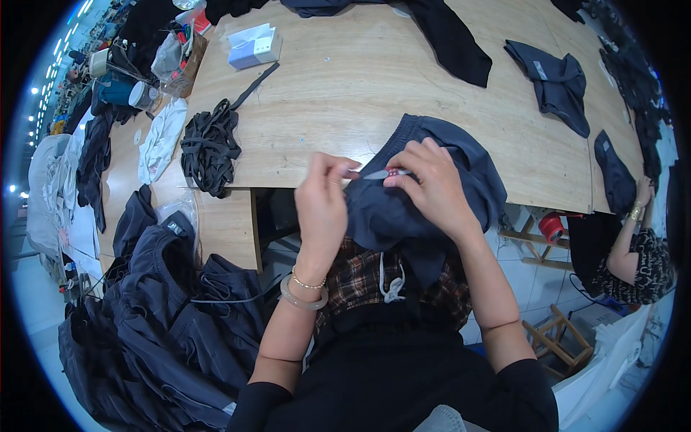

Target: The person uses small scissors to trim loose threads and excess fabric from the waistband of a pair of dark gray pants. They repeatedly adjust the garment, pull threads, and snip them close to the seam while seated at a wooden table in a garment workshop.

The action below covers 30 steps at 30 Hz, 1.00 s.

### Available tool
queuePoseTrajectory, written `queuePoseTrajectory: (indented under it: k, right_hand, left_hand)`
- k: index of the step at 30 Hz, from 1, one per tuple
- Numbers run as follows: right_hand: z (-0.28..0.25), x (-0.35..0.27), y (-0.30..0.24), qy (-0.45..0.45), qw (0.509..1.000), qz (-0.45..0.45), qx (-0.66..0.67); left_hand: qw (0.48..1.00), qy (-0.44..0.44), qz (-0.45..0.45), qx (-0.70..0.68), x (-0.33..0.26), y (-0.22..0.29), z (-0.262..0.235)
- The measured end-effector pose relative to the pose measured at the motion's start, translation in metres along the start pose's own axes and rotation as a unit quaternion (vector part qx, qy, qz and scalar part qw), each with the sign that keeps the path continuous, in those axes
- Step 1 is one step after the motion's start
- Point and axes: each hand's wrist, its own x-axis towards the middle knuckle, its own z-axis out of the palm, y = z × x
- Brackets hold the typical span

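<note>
Head view: your left hand (320,201) is in a closed pinch, thumb and fingertips drawn together right by the tip of a small tool (393,172). Can't tell what, if anything, sits between those fingertips; too small and pale there. Your right hand (435,187) has the tool's other end clamped between thumb and fingers, the rest of the fingers curled. Pale pointed end, red spotted middle; back end hidden in your grip, so exact tool type unclear.

Dark garment (475,158) lies under both hands, partly on the wooden table (302,115), partly over its near edge onto your plaid clothing (367,270). Right hand and forearm cover part of it; gathered edge visible at upper left.

Left side: black strap bundle (211,147) beside a white cloth (162,140); individual straps hard to separate. Garment heap (173,309) below runs together, pieces not countable. Far edge: black fabric cut off by the frame. Right rim: co-worker's hand (644,189) near a dark cloth piece (615,169), bent by the fisheye; grip not readable.
</note>
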Motion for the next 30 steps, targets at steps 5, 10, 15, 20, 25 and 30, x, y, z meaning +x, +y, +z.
queuePoseTrajectory:
  k: [5, 10, 15, 20, 25, 30]
  right_hand:
    - [-0.001, -0.005, 0.015, 0.055, 0.974, 0.121, 0.185]
    - [0.010, -0.022, 0.043, 0.033, 0.946, 0.218, 0.237]
    - [0.014, -0.036, 0.048, -0.019, 0.936, 0.243, 0.254]
    - [0.007, -0.026, 0.007, -0.024, 0.935, 0.161, 0.317]
    - [0.021, -0.011, -0.004, 0.002, 0.974, 0.028, 0.226]
    - [0.019, -0.007, 0.007, 0.067, 0.916, 0.176, 0.356]
  left_hand:
    - [0.993, 0.068, -0.099, -0.001, 0.014, -0.047, -0.029]
    - [0.961, -0.224, -0.125, 0.105, -0.005, -0.077, -0.020]
    - [0.954, -0.241, -0.164, -0.074, -0.014, -0.067, -0.006]
    - [0.936, -0.242, -0.170, -0.193, -0.012, -0.035, -0.008]
    - [0.960, -0.213, -0.114, -0.140, -0.011, -0.018, 0.000]
    - [0.949, -0.223, -0.156, -0.161, -0.013, -0.004, -0.002]
